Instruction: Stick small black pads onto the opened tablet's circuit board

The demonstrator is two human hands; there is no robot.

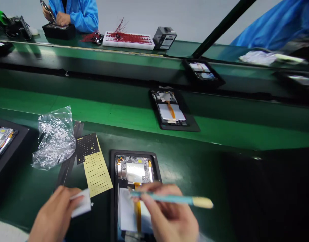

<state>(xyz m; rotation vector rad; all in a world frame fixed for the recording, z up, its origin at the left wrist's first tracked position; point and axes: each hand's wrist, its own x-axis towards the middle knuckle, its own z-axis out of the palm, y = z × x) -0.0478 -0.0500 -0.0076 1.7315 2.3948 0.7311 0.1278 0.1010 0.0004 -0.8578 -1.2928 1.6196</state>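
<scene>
My left hand (53,215) pinches a small white sheet (81,203) between thumb and fingers. A tiny white piece (92,204) lies beside it on the bench. My right hand (169,211) grips a slim pen-like tool (174,198) with a light blue shaft and cream end; its thin tip points left and is blurred. Beneath that hand lies an opened tablet (135,171) in a black tray (158,168), its circuit board, white battery and orange ribbon cable exposed. The hand covers part of the tablet. Near my left hand rests a yellow dotted sticker sheet (97,171), partly black.
A clear bag (55,139) of small white pieces stands behind the sheet. Another opened tablet (3,137) is at far left; one more (169,107) sits on the green strip ahead. Across the bench, a person's hands (62,19) work beside a white tray of red wires (129,40).
</scene>
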